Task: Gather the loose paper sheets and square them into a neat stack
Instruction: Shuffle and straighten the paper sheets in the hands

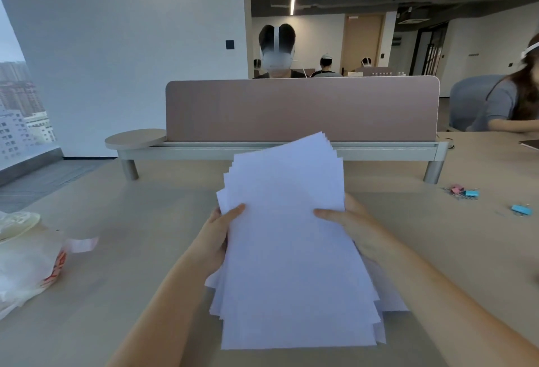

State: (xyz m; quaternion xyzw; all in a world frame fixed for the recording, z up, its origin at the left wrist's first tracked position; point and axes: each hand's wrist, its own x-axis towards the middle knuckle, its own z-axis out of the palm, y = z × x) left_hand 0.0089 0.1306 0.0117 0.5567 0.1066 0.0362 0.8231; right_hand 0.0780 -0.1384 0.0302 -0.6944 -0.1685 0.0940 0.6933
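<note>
A bundle of white paper sheets (288, 238) is held up in front of me over the beige desk (131, 220). Its edges are fanned and uneven at the top and bottom. My left hand (218, 238) grips the bundle's left edge, thumb on the front sheet. My right hand (353, 229) grips the right edge the same way, fingers hidden behind the paper. The lower corners of some sheets stick out to the left and right.
A white plastic bag with a lidded container (26, 255) sits at the left. Blue and pink binder clips (466, 191) lie at the right, another blue clip (520, 209) nearer the edge. A pink divider panel (300, 110) stands behind the paper. Persons sit beyond it and at the right.
</note>
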